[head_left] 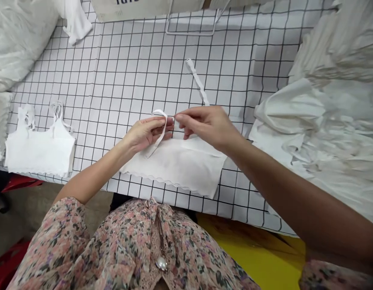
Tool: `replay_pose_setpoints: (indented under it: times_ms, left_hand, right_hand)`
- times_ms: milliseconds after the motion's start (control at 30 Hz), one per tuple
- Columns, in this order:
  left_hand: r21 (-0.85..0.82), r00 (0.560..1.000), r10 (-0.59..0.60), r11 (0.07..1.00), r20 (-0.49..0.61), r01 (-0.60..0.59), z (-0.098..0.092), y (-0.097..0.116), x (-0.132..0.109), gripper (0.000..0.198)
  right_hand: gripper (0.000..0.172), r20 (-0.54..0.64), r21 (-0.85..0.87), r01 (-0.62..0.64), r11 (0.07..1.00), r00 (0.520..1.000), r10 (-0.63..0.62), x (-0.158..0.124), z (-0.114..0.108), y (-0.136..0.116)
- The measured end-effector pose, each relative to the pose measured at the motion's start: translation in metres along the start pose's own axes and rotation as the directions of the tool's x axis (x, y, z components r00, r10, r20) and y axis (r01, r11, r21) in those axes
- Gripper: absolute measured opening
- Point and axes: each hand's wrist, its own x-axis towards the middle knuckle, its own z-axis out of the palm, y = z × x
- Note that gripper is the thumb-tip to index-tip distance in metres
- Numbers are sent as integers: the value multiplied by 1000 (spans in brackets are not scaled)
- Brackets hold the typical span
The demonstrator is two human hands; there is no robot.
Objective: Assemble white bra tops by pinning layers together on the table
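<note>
A white sleeveless top [174, 167] with a scalloped hem lies flat on the grid-patterned table cover [120, 80], right under my hands. My left hand [147, 135] is shut on a narrow white fabric strap [163, 131], which forms a loop above the top's upper edge. My right hand [202, 127] hangs over the top, its curled fingertips close beside that loop. I cannot tell whether they pinch anything. A second white strap [198, 80] runs away from under my right hand toward the far side of the table.
A similar white top [40, 151] with thin straps lies at the left. Heaped white garments [322, 121] fill the right side, and more white fabric [19, 40] sits at the far left. A wire rack [192, 20] and a cardboard box [138, 8] stand at the far edge.
</note>
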Motion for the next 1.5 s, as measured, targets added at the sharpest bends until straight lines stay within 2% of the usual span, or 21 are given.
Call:
replay_pose_setpoints:
  times_ms: [100,200,267,367,400,467,567,667,767,833,900,1000,1100,1167,1233,1333,1400,1433,1500]
  left_hand:
    - [16,1000,16,1000,5,-16,-2,-1,-4,17]
    - [58,999,9,998,35,-11,-5,-2,-8,20]
    - [85,998,-6,996,70,0,-9,-2,-9,23]
    - [62,998,-15,998,59,12,-15,4,-9,19]
    - [51,999,-14,999,37,12,-17,7,-8,14]
    - [64,1000,0,998,-13,0,-18,13,-5,20]
    - [178,998,36,984,-55,-26,-18,18,0,25]
    - [254,992,100,964,-80,-77,-19,15,6,23]
    - [360,978,180,923,-101,-133,-26,8,17,21]
    - [421,970,217,894,-108,-153,-31,4,25,23]
    - [421,970,224,892,-98,-164,-34,3,30,28]
    - [388,985,167,912,-49,-135,-34,9,22,40]
    - [364,999,45,930,11,-46,-31,15,-4,53]
    - [316,998,-35,949,44,19,-29,12,-22,58]
    - [250,995,-75,967,71,55,-27,2,-37,53]
    - [182,998,-30,983,52,20,-24,-19,-46,30]
    - [165,1000,25,986,-4,-24,-22,-30,-46,18]
    - [164,998,50,985,-29,-45,-21,-33,-46,13]
    - [187,995,93,979,-46,-83,-19,-36,-46,9]
  right_hand:
    - [48,103,174,-176,969,982,160,28,9,-4]
    - [60,194,212,-282,936,951,242,44,18,-9]
    - [55,232,150,-284,947,941,246,49,21,-13]
    - [44,188,97,-218,971,962,197,51,23,-17]
    - [42,171,110,-189,976,971,169,49,23,-18]
    - [39,175,150,-148,978,977,121,44,23,-19]
    - [40,245,233,-177,956,962,119,30,23,-22]
    - [45,390,264,-284,922,905,168,10,21,-23]
    - [47,550,246,-374,894,814,189,-13,18,-21]
    - [46,614,242,-415,877,766,193,-27,16,-20]
    - [45,638,252,-457,853,742,209,-37,15,-18]
    - [47,598,329,-491,806,770,225,-39,16,-18]
    - [51,507,449,-469,761,835,215,-30,16,-17]
    - [55,471,496,-460,736,855,217,-22,17,-15]
    - [56,443,527,-450,721,869,218,-15,17,-11]
    - [51,408,550,-425,718,888,213,-9,18,-3]
    - [46,387,507,-409,758,894,224,-9,18,2]
    - [44,345,450,-378,809,909,233,-10,18,4]
    - [38,118,267,-205,942,977,179,-13,17,7]
